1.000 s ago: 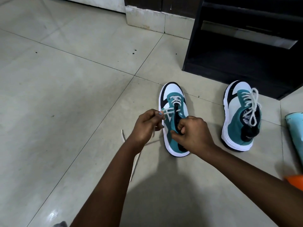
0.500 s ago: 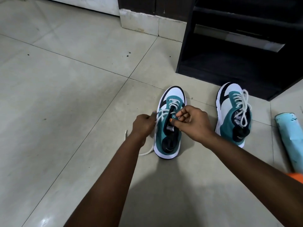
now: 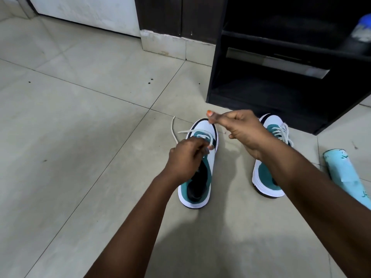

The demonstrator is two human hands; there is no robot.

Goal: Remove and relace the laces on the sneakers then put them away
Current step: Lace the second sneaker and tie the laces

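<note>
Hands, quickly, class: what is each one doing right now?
Left hand: closed, gripping the white lace over the left sneaker.
Right hand: closed, pinching; contents cannot be told.

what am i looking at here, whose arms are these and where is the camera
The camera sits on a person's head, looking forward and down, so the two bare arms are that person's own. On the tiled floor stand two white and teal sneakers. The left hand is closed on the white lace of the near sneaker, only laced near its toe. The right hand is raised and pinched shut; what it grips is too small to tell. The other sneaker is fully laced. Behind stands a dark shelf unit; at right lies a pale blue cylinder.
</note>
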